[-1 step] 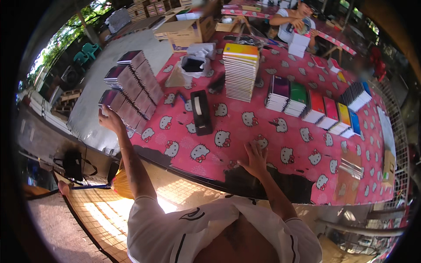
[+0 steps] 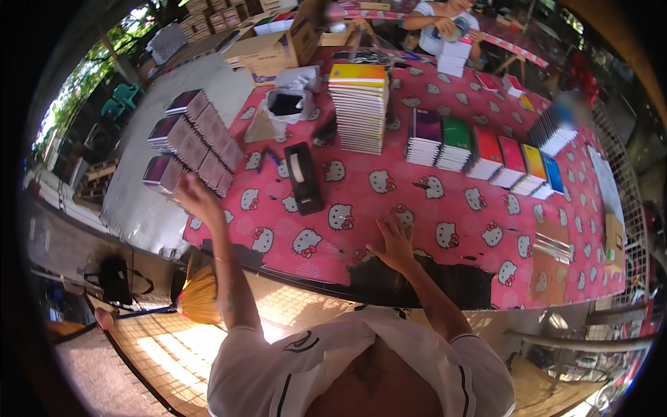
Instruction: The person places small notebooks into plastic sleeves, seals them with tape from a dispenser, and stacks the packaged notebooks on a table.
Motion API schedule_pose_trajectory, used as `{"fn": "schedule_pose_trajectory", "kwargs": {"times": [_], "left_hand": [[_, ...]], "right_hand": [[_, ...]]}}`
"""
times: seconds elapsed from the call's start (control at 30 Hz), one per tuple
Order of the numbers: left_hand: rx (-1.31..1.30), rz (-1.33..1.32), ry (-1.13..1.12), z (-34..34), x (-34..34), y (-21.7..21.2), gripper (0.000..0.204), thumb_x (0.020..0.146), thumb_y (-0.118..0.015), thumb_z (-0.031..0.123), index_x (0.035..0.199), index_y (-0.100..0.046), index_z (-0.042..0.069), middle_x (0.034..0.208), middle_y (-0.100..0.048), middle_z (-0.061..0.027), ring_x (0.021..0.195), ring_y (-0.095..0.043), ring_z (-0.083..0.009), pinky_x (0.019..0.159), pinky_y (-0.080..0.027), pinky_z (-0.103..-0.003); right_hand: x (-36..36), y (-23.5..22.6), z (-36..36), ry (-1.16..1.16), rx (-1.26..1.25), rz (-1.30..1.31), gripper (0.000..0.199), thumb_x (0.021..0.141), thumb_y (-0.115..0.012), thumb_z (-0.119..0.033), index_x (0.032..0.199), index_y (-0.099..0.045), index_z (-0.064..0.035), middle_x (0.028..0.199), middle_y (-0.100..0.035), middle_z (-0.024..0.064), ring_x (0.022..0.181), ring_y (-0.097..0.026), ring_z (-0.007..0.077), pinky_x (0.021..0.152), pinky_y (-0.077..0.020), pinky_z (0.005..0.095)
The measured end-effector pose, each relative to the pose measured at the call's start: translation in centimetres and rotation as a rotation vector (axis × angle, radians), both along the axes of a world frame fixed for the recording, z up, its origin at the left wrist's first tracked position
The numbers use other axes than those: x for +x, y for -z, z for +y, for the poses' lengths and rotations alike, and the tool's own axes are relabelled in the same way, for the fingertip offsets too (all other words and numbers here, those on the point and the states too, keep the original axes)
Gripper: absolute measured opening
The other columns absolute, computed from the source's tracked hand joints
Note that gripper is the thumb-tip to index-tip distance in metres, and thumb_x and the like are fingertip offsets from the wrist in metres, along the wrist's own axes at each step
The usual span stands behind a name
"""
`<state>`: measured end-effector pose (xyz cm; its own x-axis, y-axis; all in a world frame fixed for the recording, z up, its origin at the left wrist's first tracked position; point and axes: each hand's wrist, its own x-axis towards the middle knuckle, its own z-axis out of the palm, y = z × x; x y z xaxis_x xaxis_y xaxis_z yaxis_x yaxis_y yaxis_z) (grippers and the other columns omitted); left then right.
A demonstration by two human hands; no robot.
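Observation:
Stacks of spiral-bound notebooks (image 2: 199, 144) with dark purple covers stand close together at the table's left edge. My left hand (image 2: 197, 197) is at the near side of these stacks, fingers extended against or just in front of the lower notebooks; contact is hard to make out. Nothing shows in its grasp. My right hand (image 2: 393, 243) rests on the pink patterned tablecloth (image 2: 313, 267) near the front edge, fingers spread and holding nothing. Between the hands, farther in, sits a black tape dispenser (image 2: 303, 182).
A tall stack of yellow-topped notebooks (image 2: 358, 115) stands mid-table. Rightward runs a row of shorter stacks, including purple (image 2: 423, 139) and green (image 2: 455, 144). Beyond are a white plastic bag (image 2: 295, 94) and a cardboard box (image 2: 271, 59). Across the table, a person (image 2: 434, 31) handles white stacks.
My left hand has moved right along the near side of the purple notebook stacks, from their left corner. My right hand stays on the tablecloth. The whole view has shifted slightly.

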<state>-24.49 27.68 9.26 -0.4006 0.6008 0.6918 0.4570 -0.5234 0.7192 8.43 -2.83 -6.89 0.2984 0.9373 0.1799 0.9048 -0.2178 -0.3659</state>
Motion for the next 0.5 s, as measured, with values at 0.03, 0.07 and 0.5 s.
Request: {"fn": "schedule_pose_trajectory", "kwargs": {"times": [0.03, 0.07, 0.5], "left_hand": [[-0.046, 0.027, 0.21, -4.7, 4.6, 1.3, 0.035, 0.102, -0.058, 0.018, 0.128, -0.057, -0.005, 0.117, -0.061, -0.0201, 0.108, -0.059, -0.0291, 0.095, -0.046, -0.042], [0.025, 0.379, 0.297, -9.5, 9.6, 2.2, 0.036, 0.099, -0.062, 0.017, 0.128, -0.056, -0.005, 0.118, -0.06, -0.0203, 0.113, -0.056, -0.0318, 0.098, -0.044, -0.042], [0.376, 0.759, 1.191, -32.8, 53.4, 3.2, 0.053, 0.093, -0.066, 0.029, 0.138, -0.052, 0.004, 0.14, -0.052, -0.0199, 0.132, -0.048, -0.0386, 0.109, -0.039, -0.052]], "right_hand": [[-0.4, -0.7, 0.3, -0.004, 0.067, 0.033, 0.075, 0.085, -0.07, -0.047, 0.148, -0.042, -0.0162, 0.154, -0.036, 0.0155, 0.146, -0.03, 0.0387, 0.111, -0.0209, 0.0712], [0.2, -1.4, 0.1, 0.022, 0.126, 0.053, 0.072, 0.087, -0.07, -0.045, 0.147, -0.043, -0.016, 0.154, -0.036, 0.0159, 0.145, -0.031, 0.0386, 0.111, -0.0219, 0.0701], [45.5, -8.3, -19.1, 0.847, 0.228, -0.567, 0.056, 0.091, -0.055, -0.009, 0.146, -0.048, -0.0151, 0.153, -0.045, 0.0087, 0.142, -0.04, 0.028, 0.113, -0.0326, 0.054]]}}
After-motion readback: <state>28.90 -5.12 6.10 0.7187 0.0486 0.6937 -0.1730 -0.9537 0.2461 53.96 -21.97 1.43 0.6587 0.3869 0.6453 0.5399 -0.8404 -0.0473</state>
